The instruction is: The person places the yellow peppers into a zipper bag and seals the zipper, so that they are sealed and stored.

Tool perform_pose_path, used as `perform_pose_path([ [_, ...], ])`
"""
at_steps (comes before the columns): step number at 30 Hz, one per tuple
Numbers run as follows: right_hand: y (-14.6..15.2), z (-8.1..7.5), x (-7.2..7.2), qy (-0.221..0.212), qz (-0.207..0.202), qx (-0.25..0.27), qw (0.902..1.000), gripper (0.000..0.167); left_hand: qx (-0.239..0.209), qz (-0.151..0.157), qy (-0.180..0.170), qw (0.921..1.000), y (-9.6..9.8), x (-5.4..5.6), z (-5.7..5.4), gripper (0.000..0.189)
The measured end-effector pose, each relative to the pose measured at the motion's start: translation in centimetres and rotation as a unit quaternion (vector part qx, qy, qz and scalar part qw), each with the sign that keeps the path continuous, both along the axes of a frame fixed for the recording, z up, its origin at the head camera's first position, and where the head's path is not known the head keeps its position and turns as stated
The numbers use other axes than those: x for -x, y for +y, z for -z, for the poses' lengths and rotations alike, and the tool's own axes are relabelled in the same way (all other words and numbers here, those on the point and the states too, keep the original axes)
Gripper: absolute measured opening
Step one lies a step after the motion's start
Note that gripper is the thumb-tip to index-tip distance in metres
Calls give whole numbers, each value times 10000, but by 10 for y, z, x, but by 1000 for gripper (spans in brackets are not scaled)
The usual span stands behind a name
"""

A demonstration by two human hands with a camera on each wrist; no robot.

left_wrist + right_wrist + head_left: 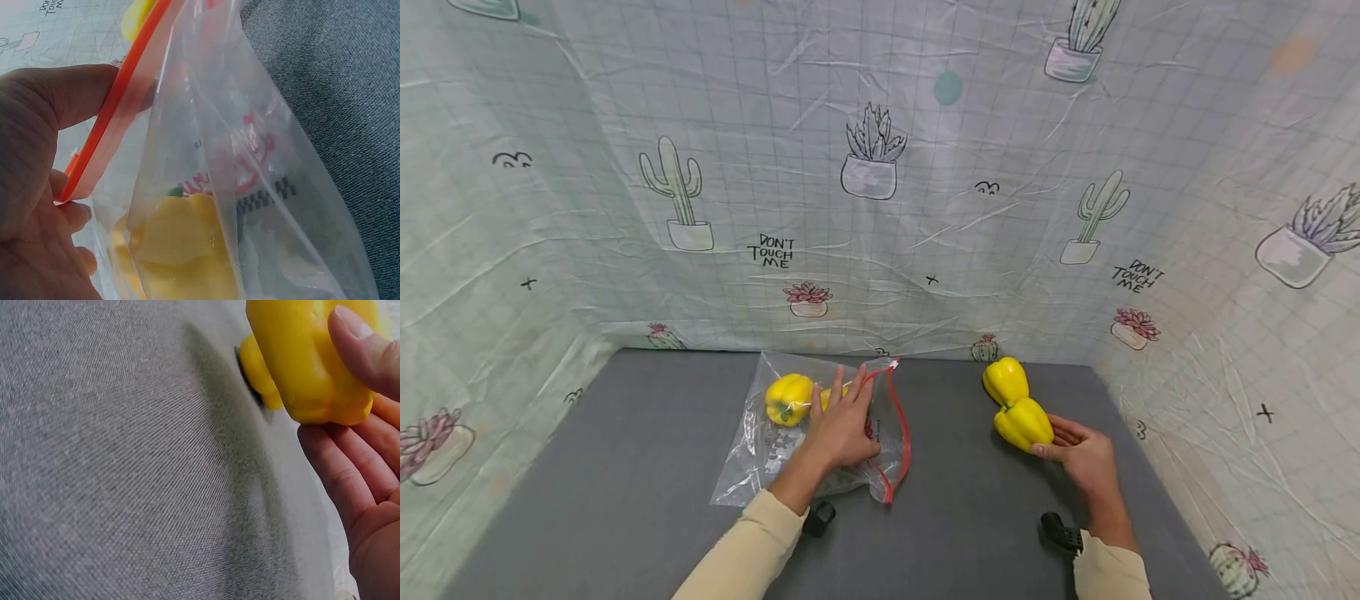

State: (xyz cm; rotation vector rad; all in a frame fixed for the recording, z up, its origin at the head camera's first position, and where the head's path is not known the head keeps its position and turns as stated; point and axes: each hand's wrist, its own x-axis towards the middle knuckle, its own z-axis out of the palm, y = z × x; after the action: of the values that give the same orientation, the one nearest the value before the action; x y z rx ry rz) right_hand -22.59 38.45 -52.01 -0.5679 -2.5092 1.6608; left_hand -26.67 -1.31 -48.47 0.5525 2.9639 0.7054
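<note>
Can see a grey tabletop point(951, 517) with a woven texture, walled at the back and both sides by a creased pale sheet point(917, 225) with faint grid lines. Also shows prints of potted cacti point(677, 183), spiky potted plants point(874, 171), pink succulents point(808, 295) and a teal dot point(948, 88). Reads "DON'T TOUCH ME" in black lettering point(773, 251) twice, left and right of centre.

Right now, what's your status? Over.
Left hand holding zip-top bag by its red edge. Right hand gripping yellow bell pepper. Another yellow pepper just beyond, possibly in the way.
</note>
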Motion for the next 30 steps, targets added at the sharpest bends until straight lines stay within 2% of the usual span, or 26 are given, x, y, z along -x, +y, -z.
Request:
perform_pose_path([
  [9, -12, -8, -4, 254, -446, 49, 9987, 78, 23, 30, -61, 10000, -2, 0, -2, 109],
  [17, -30, -9, -1, 489, -958, 23, 9942, 73, -80, 35, -152, 9998, -3, -2, -2, 113],
  [21, -39, -11, -1, 582, -1090, 9, 9923, 70, -135, 69, -109, 9998, -2, -2, -3, 114],
  [30, -69, -8, 4, 707, -1698, 22, 9829, 68, -10, 67, -149, 9999, -2, -2, -1, 120],
])
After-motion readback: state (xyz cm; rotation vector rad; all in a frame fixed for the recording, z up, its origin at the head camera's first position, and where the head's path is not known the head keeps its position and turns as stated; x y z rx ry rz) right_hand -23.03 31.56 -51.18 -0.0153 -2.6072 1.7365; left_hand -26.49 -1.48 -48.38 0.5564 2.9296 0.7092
